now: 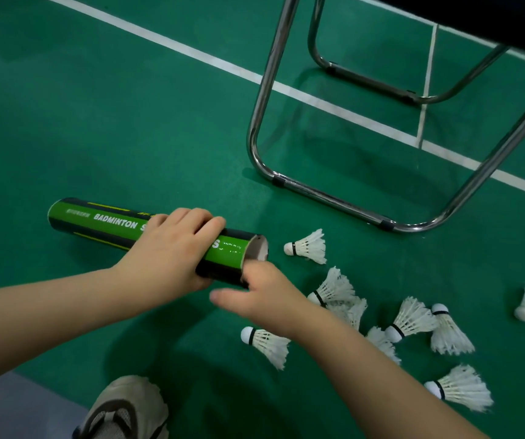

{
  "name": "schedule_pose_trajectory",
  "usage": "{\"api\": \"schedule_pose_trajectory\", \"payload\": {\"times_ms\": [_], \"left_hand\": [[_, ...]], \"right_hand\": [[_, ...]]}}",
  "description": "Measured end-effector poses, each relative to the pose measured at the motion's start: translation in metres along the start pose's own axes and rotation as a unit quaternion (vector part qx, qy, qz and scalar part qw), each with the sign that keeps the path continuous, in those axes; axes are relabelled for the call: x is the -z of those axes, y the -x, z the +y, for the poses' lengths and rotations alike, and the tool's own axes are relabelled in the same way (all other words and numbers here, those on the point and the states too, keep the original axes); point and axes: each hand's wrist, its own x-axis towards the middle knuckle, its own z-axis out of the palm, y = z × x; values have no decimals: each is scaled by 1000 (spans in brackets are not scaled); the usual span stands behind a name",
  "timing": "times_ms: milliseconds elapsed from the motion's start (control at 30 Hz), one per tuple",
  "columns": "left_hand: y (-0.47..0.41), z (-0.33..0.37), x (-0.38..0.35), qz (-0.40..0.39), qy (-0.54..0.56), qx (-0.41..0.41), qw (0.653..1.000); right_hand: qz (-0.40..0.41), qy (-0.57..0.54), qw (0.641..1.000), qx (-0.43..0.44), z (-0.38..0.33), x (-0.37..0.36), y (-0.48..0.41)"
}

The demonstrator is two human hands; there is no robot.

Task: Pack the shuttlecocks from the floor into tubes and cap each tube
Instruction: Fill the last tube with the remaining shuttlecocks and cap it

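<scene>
Above the court [96, 122], left grip [172, 248] around "BADMINTON" tube [96, 220]; right grip [264, 299], state unclear.

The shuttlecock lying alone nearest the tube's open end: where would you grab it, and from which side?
Probably by the round cork, pinched between thumb and finger from above. The shuttlecock lies on its side, cork pointing left toward the mouth of the tube and feathers fanning right. The cork looks firm, the feathers fragile, and nothing touches it.
</scene>
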Motion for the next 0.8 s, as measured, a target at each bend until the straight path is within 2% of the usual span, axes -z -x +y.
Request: {"api": "schedule_pose_trajectory", "payload": {"times_ms": [33, 100, 167, 200, 367, 467, 533, 633, 733, 800], "left_hand": [[-3, 1, 0, 3, -1, 3, 1000], [-10, 2, 0, 10, -3, 11, 1000], [-14, 2, -1, 11, -5, 15, 1000], [-15, 2, -2, 10, -5, 15, 1000], [-18, 3, -7, 1, -10, 14, 1000], [-22, 3, -8, 2, -9, 16, 1000], [-24, 4, -9, -2, -9, 16, 1000], [-25, 4, -11, -14, -11, 14, 1000], [-25, 3, -9, -16, -6, 19, 1000], [-26, 1, -6, -13, -1, 23, 1000]], "right_hand": [[82, -58, 995, 30, 2, 2, 1], [279, -152, 946, 68, 10, 15, 2], [419, -161, 893, 13, 25, 35, 0], [452, -136, 881, -33, 35, 46, 0], [446, -35, 863, -236, 107, 80, 4], [355, 13, 880, -317, 134, 91, -1], [295, 90, 894, -326, 144, 92, -10], [269, 147, 902, -303, 152, 89, -22], [288, 193, 897, -274, 148, 86, -27], [326, 153, 905, -225, 137, 85, -25]]}}
